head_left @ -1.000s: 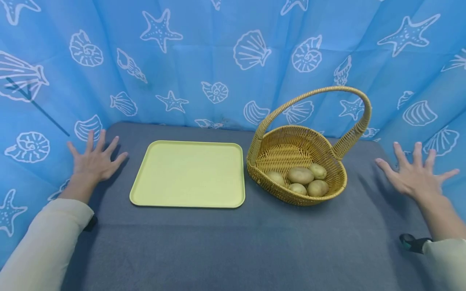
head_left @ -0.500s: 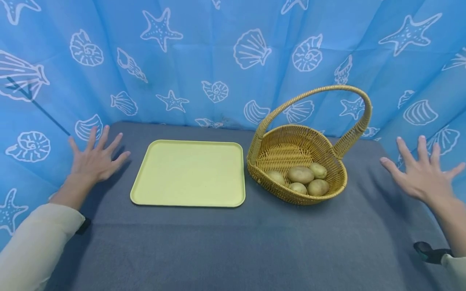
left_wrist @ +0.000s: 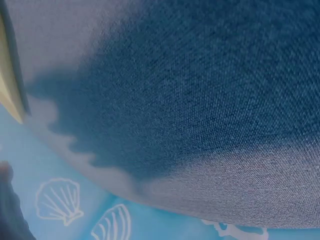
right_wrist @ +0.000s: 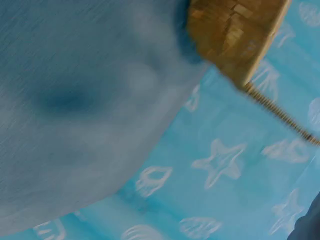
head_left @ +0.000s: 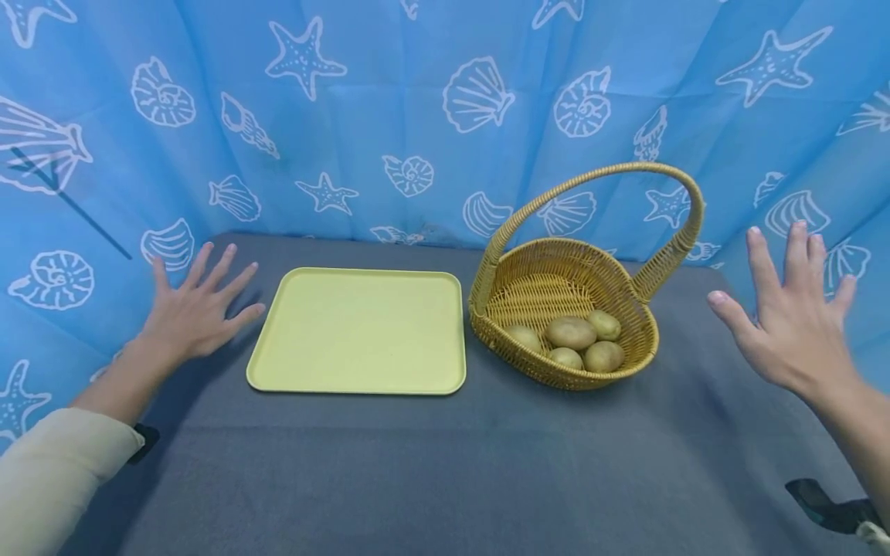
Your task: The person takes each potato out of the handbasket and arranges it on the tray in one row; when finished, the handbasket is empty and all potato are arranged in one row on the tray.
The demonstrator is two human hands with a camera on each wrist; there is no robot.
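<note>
A: Both hands are up over the grey table (head_left: 445, 471), and neither holds anything. The left hand (head_left: 191, 313) has its fingers spread flat, palm down, just beside the left edge of the yellow tray (head_left: 358, 330).

B: And the right hand (head_left: 789, 324) is fanned wide too, fingers straight, raised off the cloth, to the right of the wicker basket (head_left: 629, 351) and apart from it.

A: In the basket are five potatoes (head_left: 570, 332), bunched against its near wall. The handle (head_left: 605, 179) arches high over them.

B: Tray and basket sit side by side mid-table, nearly touching; the tray lies flat, and the basket stands just right of it.

A: From the left wrist I get grey cloth with a dark shadow on it, and a sliver of the tray's edge (left_wrist: 10, 87) at the far left.

B: The right wrist view is blurred: a corner of the basket (right_wrist: 235, 35) at the top, and the blue curtain (right_wrist: 225, 165) with its stars and shells behind it.
</note>
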